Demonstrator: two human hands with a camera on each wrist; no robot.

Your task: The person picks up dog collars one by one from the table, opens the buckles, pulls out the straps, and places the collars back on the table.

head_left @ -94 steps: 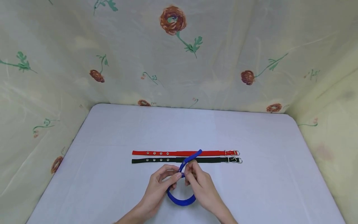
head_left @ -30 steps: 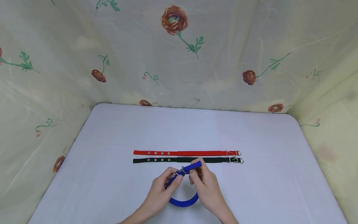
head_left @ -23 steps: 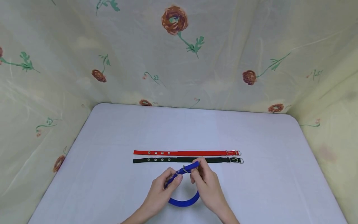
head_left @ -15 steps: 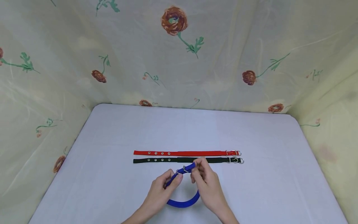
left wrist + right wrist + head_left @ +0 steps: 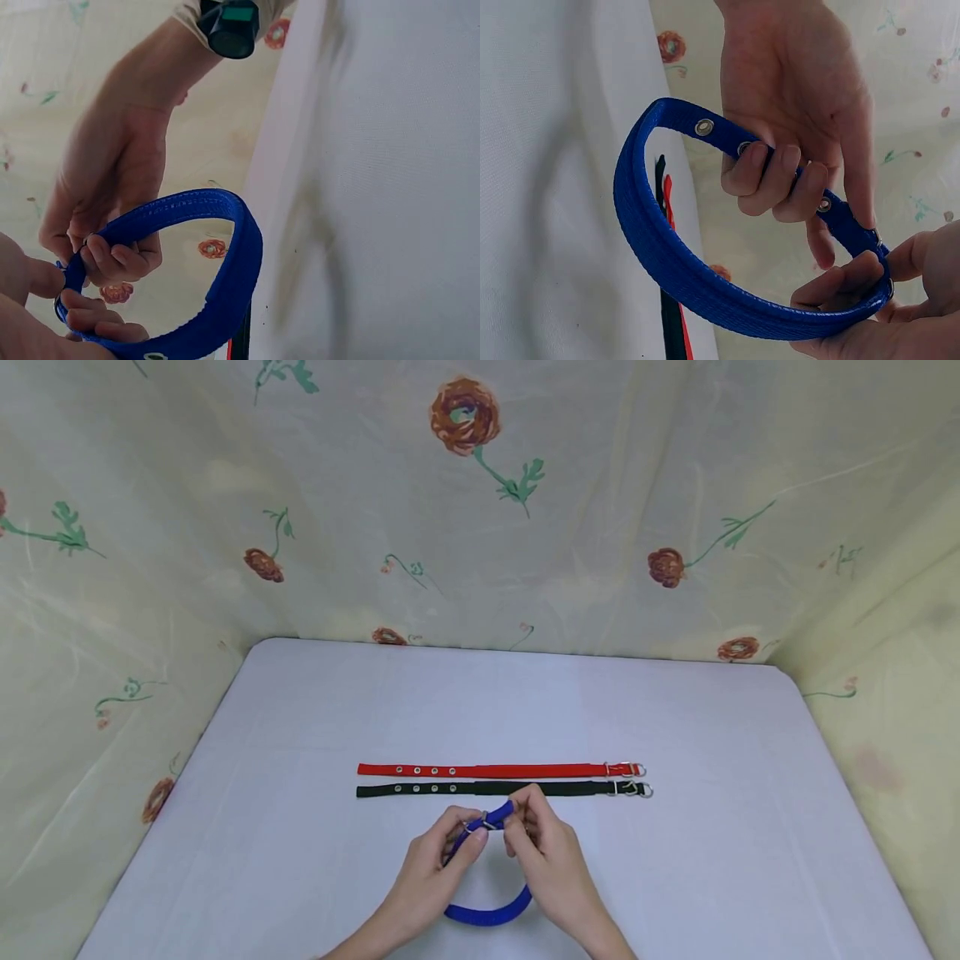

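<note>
A blue dog collar (image 5: 489, 916) is bent into a loop and held up over the table. At the top of the loop its strap end lies through the metal buckle (image 5: 487, 820). My left hand (image 5: 435, 864) pinches the collar just left of the buckle; in the right wrist view, several fingers (image 5: 761, 184) curl over the strap between metal eyelets (image 5: 704, 127). My right hand (image 5: 551, 856) pinches the collar at the right of the buckle, beside the strap end. Fingers of both hands hide part of the buckle in the wrist views.
Behind the hands, a red collar (image 5: 525, 771) and a black collar (image 5: 435, 789) lie straight and parallel on the white table (image 5: 300, 827), buckles to the right. My right hand overlaps the black one in the head view. Floral cloth (image 5: 585, 527) surrounds the table.
Three seconds ago the strap end stuck up away from the buckle; now it lies through it, pointing right. In the last second the strap tip and right hand have shifted slightly left.
</note>
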